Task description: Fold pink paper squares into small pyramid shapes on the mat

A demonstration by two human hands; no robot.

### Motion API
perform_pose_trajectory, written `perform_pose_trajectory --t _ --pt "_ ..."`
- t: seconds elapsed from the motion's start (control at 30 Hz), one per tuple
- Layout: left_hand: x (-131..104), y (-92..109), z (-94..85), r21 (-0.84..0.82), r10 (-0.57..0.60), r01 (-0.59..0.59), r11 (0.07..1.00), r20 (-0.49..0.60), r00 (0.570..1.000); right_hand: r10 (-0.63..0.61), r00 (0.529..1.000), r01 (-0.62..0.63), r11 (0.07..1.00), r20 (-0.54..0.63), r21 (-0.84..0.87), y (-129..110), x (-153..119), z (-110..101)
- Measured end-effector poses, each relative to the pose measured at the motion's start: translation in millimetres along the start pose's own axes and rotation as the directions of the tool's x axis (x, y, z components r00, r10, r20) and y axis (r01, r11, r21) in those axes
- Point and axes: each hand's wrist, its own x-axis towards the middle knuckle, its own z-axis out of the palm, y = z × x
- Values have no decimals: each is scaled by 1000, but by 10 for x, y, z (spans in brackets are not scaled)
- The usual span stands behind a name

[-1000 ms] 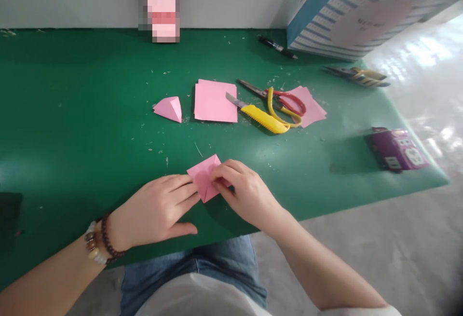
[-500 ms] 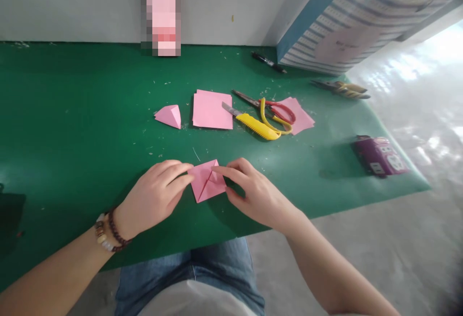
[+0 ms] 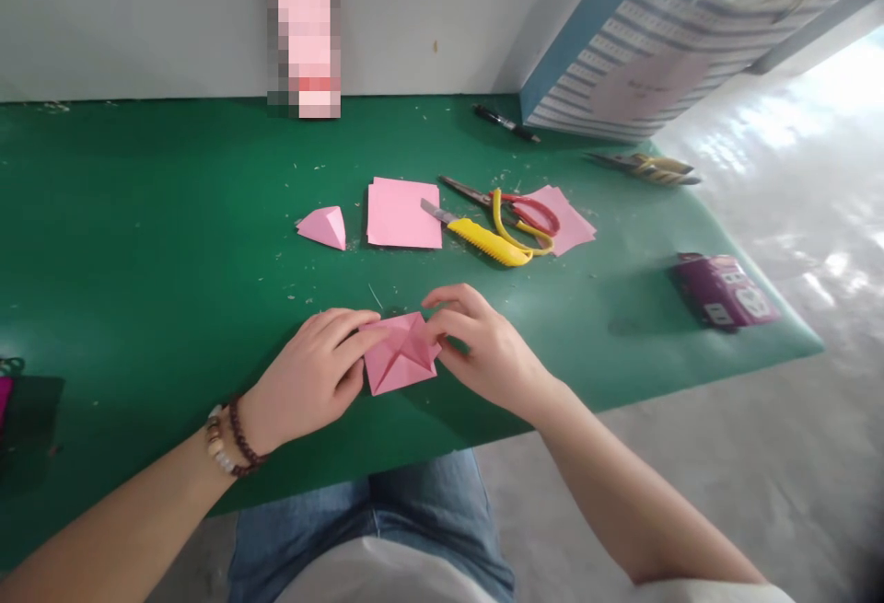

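Note:
A folded pink origami paper (image 3: 401,359) lies on the green tabletop near its front edge, with diagonal creases meeting near its middle. The fingers of my left hand (image 3: 314,368) rest on its left side and hold it down. My right hand (image 3: 483,345) pinches a flap at the right edge, thumb and forefinger together, and this flap is lifted. Beyond the paper lie a small folded pink paper piece (image 3: 324,226) and a stack of square pink paper (image 3: 402,216).
A yellow utility knife (image 3: 487,241) overlaps the stack; scissors (image 3: 525,210) lie over more pink paper (image 3: 566,221). Farther back are a black pen (image 3: 506,123), a striped paper bag (image 3: 622,60) and pliers (image 3: 649,168). A purple box (image 3: 728,290) sits near the right edge.
My right fingers have moved from lying on the paper to pinching its right flap, which has opened up. My left fingers have slid farther onto the paper.

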Motion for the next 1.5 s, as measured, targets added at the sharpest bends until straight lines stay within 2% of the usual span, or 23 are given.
perform_pose_trajectory --t 0.1,0.2,0.33,0.4,0.5,0.6,0.7,0.8,0.87,1.0,1.17,1.27,1.33,1.4,1.5 --pt "32 47 -17 -105 -76 66 992 -90 993 -40 999 43 996 -37 72 -30 9 30" --pt "57 91 -14 -168 -188 160 973 -165 968 -76 994 85 989 -79 124 -95 45 80" --pt "51 109 4 -195 -356 329 924 -126 926 -4 987 37 979 -162 203 -172 87 163" --pt "43 109 11 -183 -387 364 913 -116 915 66 983 -16 959 -169 283 -192 96 195" --pt "43 120 15 -129 -392 378 917 -111 913 145 975 -75 930 -169 361 -220 108 212" --pt "53 142 20 -46 -365 363 931 -162 917 226 964 -154 902 -138 403 -268 127 215" --pt "53 154 23 73 -245 266 961 -219 945 313 949 -247 825 -46 509 -314 139 253" --pt "44 152 14 169 -123 165 972 -231 965 368 930 -316 757 26 572 -312 137 312" --pt "42 148 1 206 -87 140 968 -250 964 369 928 -328 756 45 566 -289 135 334" --pt "52 141 -34 191 -54 121 974 -320 946 340 940 -287 815 -15 503 -279 143 329" --pt "73 130 -86 151 -86 159 976 -404 911 353 934 -320 886 -44 335 -356 178 325" --pt "127 141 -91 17 -207 236 972 -422 883 390 921 -359 866 -21 349 -335 225 311" --pt "184 162 -70 -140 -331 300 944 -378 865 432 902 -386 826 -23 411 -282 259 288" --pt "240 190 -35 -236 -396 335 912 -297 869 474 879 -397 789 -52 470 -226 283 262" --pt "297 225 23 -180 -392 357 917 -234 890 491 866 -379 765 -91 521 -183 290 250"
